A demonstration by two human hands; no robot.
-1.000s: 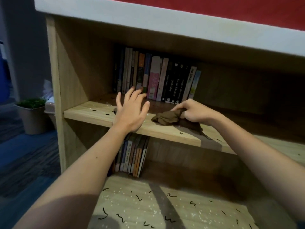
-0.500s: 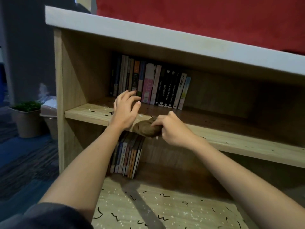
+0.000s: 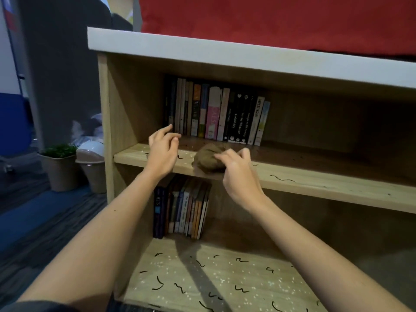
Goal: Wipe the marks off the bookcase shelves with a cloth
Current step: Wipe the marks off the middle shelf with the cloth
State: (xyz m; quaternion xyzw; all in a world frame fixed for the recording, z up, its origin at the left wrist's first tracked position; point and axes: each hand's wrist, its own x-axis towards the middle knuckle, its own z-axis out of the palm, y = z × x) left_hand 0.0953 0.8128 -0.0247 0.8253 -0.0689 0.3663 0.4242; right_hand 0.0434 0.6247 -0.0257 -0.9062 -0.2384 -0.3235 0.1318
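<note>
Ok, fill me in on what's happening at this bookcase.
A person is cleaning the bookcase with bare hands. The right hand grips a bunched brown cloth on the upper shelf, in front of a row of upright books. The left hand hovers over the shelf's left end, fingers loosely curled, holding nothing. Black squiggles show on this shelf, and many more cover the lower shelf.

Dim, soft light; deep shelf recesses shadowed, edges bowed by wide-angle.
</note>
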